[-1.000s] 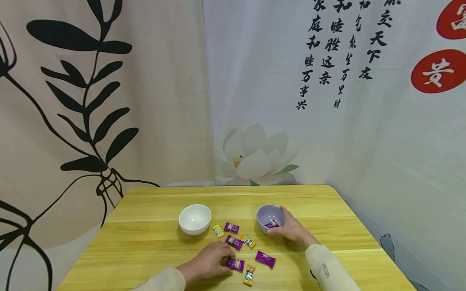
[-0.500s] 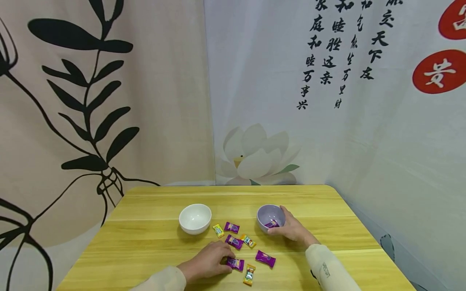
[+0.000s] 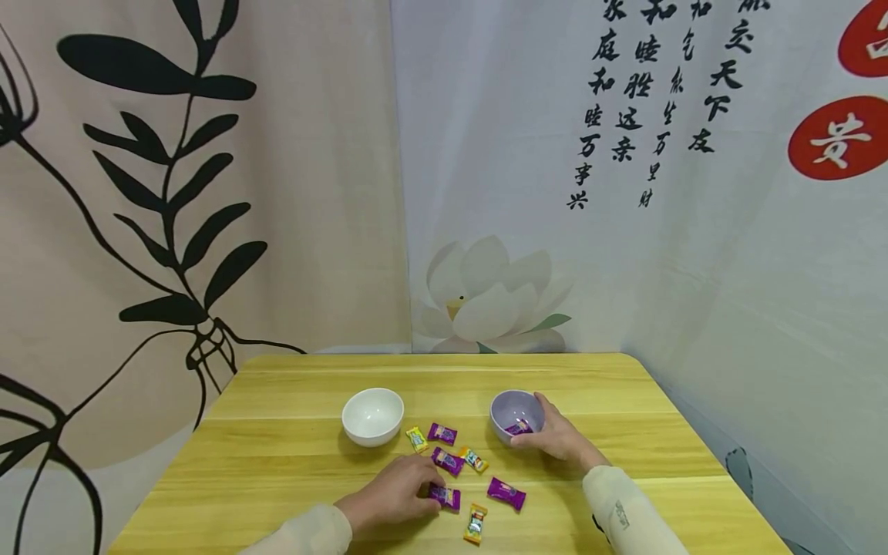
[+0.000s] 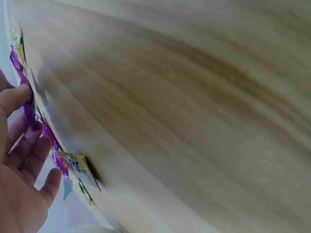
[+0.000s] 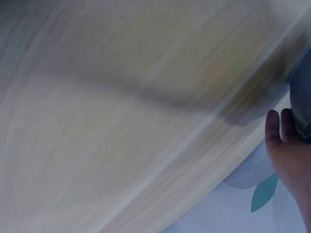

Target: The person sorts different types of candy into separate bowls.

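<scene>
My left hand (image 3: 397, 493) pinches a purple-wrapped candy (image 3: 447, 498) between thumb and fingertips, low over the table. In the left wrist view the thumb presses one face of that purple wrapper (image 4: 27, 102), and the other fingers spread loosely below. On the right, my right hand (image 3: 560, 441) holds a lilac bowl (image 3: 503, 408) by its side, thumb at the near rim and fingers around the right. One purple candy (image 3: 518, 426) lies inside it. The right wrist view catches only the edge of the bowl (image 5: 302, 92) beside the fingers.
A white bowl (image 3: 372, 418) stands at the back left of the wooden table (image 3: 277, 432). Loose between the bowls and nearer lie several candies, among them a purple one (image 3: 506, 494), a yellow one (image 3: 416, 439) and an orange-yellow one (image 3: 475, 524). A printed curtain (image 3: 333, 193) hangs behind.
My left hand has shifted slightly to the left and away from me, and the purple candy has moved with it. The right hand and the lilac bowl have stayed put.
</scene>
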Demonstrator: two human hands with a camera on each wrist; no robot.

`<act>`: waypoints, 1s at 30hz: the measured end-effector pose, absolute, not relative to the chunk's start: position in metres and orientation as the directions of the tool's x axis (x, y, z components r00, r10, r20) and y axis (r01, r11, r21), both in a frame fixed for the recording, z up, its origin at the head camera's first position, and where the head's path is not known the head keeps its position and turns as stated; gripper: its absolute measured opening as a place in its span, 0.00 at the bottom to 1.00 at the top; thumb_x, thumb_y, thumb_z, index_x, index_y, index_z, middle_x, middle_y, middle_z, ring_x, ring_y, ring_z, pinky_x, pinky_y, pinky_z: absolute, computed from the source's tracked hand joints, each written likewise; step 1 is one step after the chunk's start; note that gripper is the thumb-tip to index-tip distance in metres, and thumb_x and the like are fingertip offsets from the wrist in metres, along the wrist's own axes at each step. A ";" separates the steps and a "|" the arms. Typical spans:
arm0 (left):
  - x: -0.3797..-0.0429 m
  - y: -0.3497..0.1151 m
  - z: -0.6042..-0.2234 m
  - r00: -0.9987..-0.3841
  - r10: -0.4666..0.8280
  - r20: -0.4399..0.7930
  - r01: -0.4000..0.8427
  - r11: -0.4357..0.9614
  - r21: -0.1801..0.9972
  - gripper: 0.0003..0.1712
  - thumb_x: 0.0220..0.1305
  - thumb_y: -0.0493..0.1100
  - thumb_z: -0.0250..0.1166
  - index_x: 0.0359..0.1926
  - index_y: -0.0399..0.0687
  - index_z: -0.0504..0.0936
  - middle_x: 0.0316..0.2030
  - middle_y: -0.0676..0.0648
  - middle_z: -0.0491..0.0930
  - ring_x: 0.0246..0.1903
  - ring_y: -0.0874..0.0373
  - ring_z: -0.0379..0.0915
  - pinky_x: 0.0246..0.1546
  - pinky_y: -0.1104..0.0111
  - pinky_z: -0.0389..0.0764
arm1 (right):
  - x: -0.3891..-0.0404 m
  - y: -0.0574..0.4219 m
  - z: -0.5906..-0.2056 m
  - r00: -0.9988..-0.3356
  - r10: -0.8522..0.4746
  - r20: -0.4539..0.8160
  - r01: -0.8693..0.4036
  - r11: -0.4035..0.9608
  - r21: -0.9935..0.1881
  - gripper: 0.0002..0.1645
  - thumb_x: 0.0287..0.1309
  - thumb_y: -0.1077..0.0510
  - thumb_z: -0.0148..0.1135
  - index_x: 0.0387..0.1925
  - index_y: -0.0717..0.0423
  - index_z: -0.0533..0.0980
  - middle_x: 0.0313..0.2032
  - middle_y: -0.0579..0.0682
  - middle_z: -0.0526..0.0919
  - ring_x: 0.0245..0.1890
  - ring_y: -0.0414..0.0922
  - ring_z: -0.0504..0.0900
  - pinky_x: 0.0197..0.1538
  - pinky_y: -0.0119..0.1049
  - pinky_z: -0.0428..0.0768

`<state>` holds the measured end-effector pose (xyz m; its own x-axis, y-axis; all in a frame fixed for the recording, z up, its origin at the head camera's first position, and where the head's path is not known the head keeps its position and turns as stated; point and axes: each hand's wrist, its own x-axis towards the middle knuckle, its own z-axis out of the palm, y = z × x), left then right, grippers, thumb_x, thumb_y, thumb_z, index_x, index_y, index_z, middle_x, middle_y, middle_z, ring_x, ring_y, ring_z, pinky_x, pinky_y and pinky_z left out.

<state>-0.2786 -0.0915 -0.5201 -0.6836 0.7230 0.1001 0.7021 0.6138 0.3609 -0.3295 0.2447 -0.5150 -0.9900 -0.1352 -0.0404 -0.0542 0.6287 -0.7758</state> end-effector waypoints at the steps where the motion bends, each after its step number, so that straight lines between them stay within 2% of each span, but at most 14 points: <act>1: -0.279 -0.092 -0.520 -0.688 0.719 0.096 0.696 0.618 0.367 0.18 0.58 0.53 0.72 0.48 0.54 0.86 0.40 0.63 0.78 0.42 0.68 0.72 0.55 0.60 0.73 | -0.329 0.245 -0.515 -0.990 -0.133 -0.042 -0.052 0.629 -0.776 0.74 0.42 0.40 0.80 0.77 0.63 0.43 0.72 0.68 0.55 0.69 0.66 0.59 0.68 0.65 0.57; 12: -0.283 -0.091 -0.517 -0.719 0.686 0.108 0.669 0.644 0.371 0.18 0.60 0.54 0.70 0.50 0.55 0.86 0.49 0.55 0.81 0.56 0.54 0.74 0.61 0.55 0.69 | -0.330 0.245 -0.516 -0.991 -0.128 -0.047 -0.042 0.616 -0.787 0.74 0.43 0.40 0.80 0.77 0.63 0.43 0.72 0.68 0.55 0.69 0.65 0.58 0.68 0.65 0.56; 19: -0.286 -0.091 -0.514 -0.717 0.681 0.146 0.676 0.630 0.381 0.17 0.61 0.53 0.69 0.48 0.53 0.87 0.44 0.58 0.81 0.49 0.59 0.75 0.58 0.58 0.72 | -0.330 0.245 -0.516 -0.990 -0.132 -0.045 -0.047 0.615 -0.787 0.74 0.43 0.40 0.80 0.77 0.63 0.43 0.72 0.68 0.55 0.69 0.65 0.59 0.67 0.65 0.56; 25: -0.288 -0.088 -0.508 -0.739 0.653 0.165 0.656 0.643 0.394 0.18 0.60 0.52 0.71 0.49 0.51 0.86 0.52 0.48 0.82 0.57 0.49 0.74 0.61 0.53 0.70 | -0.330 0.245 -0.516 -0.990 -0.131 -0.053 -0.041 0.622 -0.782 0.74 0.43 0.39 0.79 0.77 0.61 0.43 0.72 0.68 0.54 0.69 0.66 0.58 0.68 0.65 0.56; 30: -0.293 -0.083 -0.507 -0.745 0.631 0.217 0.657 0.634 0.408 0.17 0.58 0.50 0.73 0.46 0.50 0.87 0.46 0.53 0.83 0.49 0.56 0.77 0.55 0.59 0.75 | -0.329 0.245 -0.516 -0.989 -0.139 -0.047 -0.050 0.623 -0.781 0.73 0.43 0.39 0.79 0.77 0.61 0.43 0.72 0.68 0.54 0.69 0.66 0.58 0.67 0.65 0.57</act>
